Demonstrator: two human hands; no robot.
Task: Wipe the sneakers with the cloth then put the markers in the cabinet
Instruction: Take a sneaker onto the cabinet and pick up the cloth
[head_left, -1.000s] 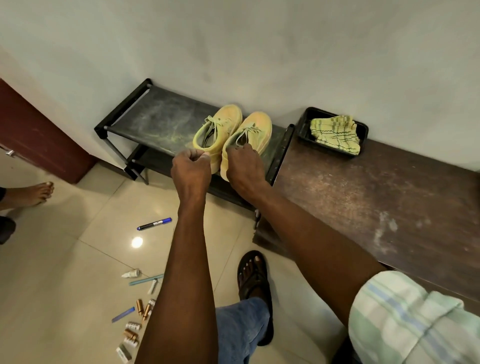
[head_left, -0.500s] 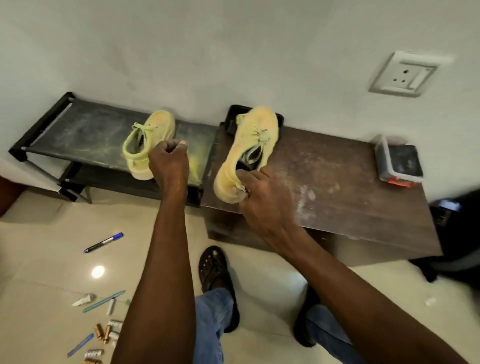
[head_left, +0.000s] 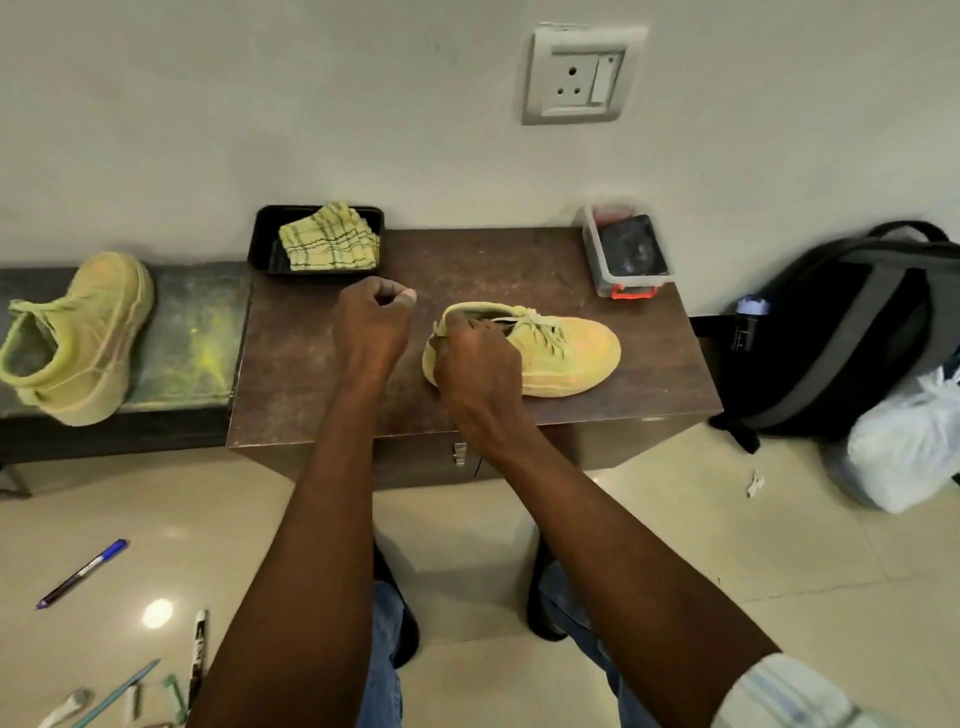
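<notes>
Now your right hand (head_left: 475, 364) pinches heel collar of yellow fabric sneaker (head_left: 540, 351) on brown wooden cabinet (head_left: 322, 374); your left hand (head_left: 371, 325) curled, empty.

Pale plastered wall (head_left: 260, 104) with socket plate (head_left: 579, 75) at 12 o'clock; glossy cream tiled floor (head_left: 779, 545); backpack (head_left: 841, 332) at 3 o'clock.

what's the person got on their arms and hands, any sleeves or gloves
No gloves, rings or watch show: the left hand and right hand are bare, and so are both forearms. The only sleeve in view is on the right arm, a pale striped sleeve in white, light green and blue, pushed up near the elbow. The left arm shows no sleeve.
</notes>
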